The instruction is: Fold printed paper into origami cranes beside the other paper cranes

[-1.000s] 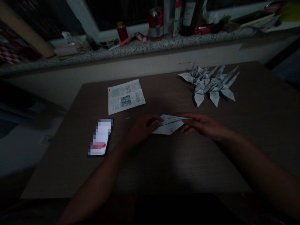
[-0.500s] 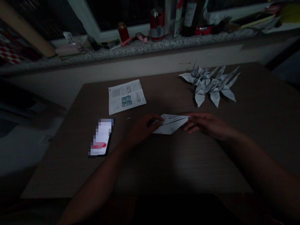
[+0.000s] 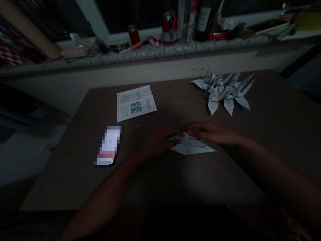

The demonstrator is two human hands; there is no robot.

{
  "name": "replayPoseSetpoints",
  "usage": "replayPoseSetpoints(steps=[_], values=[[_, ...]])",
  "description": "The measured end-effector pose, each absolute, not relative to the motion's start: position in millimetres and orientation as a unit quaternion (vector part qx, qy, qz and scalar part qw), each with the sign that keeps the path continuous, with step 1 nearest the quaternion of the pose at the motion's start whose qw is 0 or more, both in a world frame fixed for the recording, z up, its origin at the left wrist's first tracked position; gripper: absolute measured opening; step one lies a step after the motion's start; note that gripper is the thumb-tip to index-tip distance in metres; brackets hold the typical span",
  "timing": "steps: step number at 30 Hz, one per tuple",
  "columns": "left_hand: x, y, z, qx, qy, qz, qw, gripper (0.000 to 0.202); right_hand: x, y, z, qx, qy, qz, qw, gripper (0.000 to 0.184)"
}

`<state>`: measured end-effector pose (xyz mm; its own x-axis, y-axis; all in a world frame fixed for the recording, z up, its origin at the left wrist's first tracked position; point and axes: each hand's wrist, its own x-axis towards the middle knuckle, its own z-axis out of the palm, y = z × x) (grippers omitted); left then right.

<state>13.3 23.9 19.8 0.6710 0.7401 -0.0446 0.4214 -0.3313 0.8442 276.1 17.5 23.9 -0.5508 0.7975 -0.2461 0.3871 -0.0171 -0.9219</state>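
A half-folded piece of printed paper (image 3: 192, 146) lies on the dark wooden table (image 3: 175, 180) in front of me. My left hand (image 3: 160, 142) pinches its left end with the fingers closed on it. My right hand (image 3: 213, 133) rests across the top edge of the same paper, fingers curled down onto it. A flat printed sheet (image 3: 135, 102) lies further back to the left. A heap of several folded paper cranes (image 3: 224, 91) sits at the back right.
A phone (image 3: 108, 146) with a lit screen lies to the left of my hands. Behind the table a stone ledge (image 3: 155, 52) carries a red can (image 3: 169, 23), bottles, a small red jar (image 3: 134, 34) and clutter. The room is dim.
The folded paper has turned and dropped nearer to me, its point now toward the right. My right hand slid left onto its top edge; my left hand shifted slightly right.
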Motion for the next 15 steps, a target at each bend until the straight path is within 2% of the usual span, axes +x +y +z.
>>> replayPoseSetpoints(steps=[8,12,15], values=[[12.7,25.4,14.5,0.722,0.399,0.246,0.51,0.039,264.2,13.2,15.0,-0.46,-0.655,0.561,0.21,0.036],[10.9,31.4,14.7,0.715,0.444,0.242,0.482,0.026,269.1,9.7,12.1,-0.492,-0.616,0.563,0.248,0.037],[10.4,34.5,14.7,0.699,0.458,0.224,0.501,0.028,272.8,7.6,8.3,-0.502,-0.596,0.567,0.265,0.036]])
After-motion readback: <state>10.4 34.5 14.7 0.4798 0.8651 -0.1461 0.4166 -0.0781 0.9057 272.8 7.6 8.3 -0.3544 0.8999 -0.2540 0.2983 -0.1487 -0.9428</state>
